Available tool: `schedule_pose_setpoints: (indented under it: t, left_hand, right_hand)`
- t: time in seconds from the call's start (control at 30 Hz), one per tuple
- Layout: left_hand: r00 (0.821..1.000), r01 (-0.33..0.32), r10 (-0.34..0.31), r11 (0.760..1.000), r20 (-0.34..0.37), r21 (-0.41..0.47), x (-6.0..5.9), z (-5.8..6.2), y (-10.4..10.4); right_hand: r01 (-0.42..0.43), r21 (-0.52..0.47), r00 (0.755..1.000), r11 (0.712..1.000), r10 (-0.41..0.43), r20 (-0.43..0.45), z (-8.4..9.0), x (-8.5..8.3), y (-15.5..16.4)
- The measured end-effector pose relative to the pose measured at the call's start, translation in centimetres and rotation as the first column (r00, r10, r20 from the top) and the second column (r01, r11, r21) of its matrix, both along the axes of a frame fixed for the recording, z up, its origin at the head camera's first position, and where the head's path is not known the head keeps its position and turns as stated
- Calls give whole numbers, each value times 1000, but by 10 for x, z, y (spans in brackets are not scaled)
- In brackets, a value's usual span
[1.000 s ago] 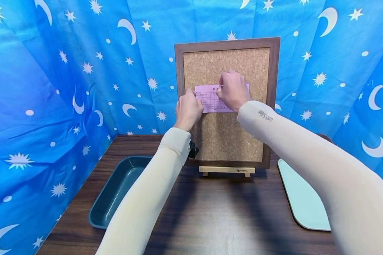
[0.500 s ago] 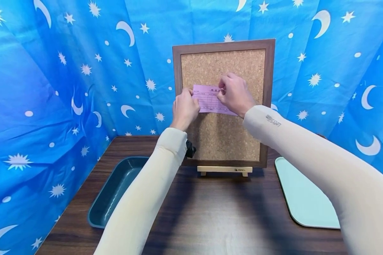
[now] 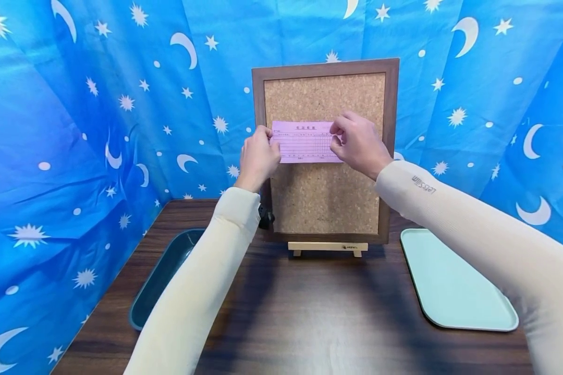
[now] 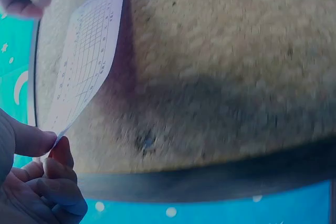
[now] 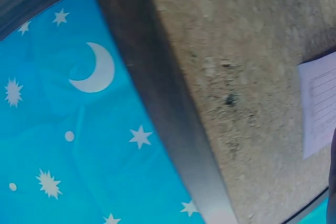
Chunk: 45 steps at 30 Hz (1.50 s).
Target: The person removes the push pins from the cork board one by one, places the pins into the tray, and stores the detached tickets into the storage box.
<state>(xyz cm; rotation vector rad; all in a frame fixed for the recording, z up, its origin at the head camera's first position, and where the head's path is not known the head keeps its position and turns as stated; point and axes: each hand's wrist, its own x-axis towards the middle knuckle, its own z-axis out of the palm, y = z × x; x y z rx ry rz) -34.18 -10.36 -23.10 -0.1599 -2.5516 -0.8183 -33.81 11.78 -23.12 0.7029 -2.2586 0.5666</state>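
A pink slip (image 3: pixel 304 141) is held flat against the upper part of the cork board (image 3: pixel 325 192), each end pinched so it stays level. Its left edge is gripped by the left hand (image 3: pixel 258 159), its right edge by the right hand (image 3: pixel 358 143). The cork board is propped upright on a small wooden easel (image 3: pixel 327 247) on the counter (image 3: pixel 309 317), flanked by a dark tray (image 3: pixel 157 284) and a pale tray (image 3: pixel 450 284).
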Motion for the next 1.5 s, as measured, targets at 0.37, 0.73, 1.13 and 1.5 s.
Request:
schedule_pose_setpoints:
  t: [0.37,0.73,1.13,1.5]
  left_hand:
    - [999,35,-35,999,0,-23,23,7,-56]
    - [998,57,-54,995,44,-87,52,5,-130]
    - [957,210,-147,946,250,-246,58,-16,-214]
    - [832,383,-209,887,513,-260,60,-43,-267]
  right_hand:
    - [-49,-52,997,997,46,-67,-18,18,30]
    - [-34,-104,997,994,27,-66,-54,46,71]
    - [45,-97,999,994,-46,-4,-111,86,117]
    - [151,-59,977,987,-141,158,-157,117,161]
